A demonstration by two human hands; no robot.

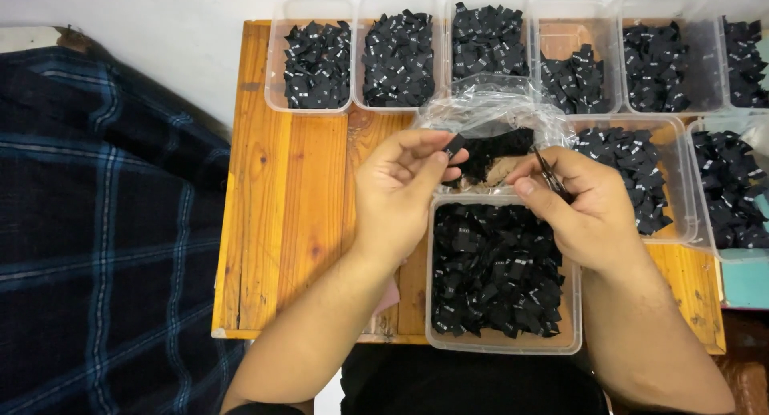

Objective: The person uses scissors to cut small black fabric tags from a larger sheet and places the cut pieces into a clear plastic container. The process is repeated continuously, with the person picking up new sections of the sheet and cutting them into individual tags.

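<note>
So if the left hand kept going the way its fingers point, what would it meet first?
Probably the clear plastic bag of black labels just beyond the fingertips. The left hand pinches one black label and points up-right toward it; depth is unclear, so it might pass above.

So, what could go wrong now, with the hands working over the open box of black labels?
1. The right hand holds small scissors close to the left hand; a slip might nick a finger.
2. The left hand pinches one black label above the near box; if dropped, it would probably be lost among the others.
3. The plastic bag lies loosely over neighbouring boxes, so labels might spill and mix.
</note>
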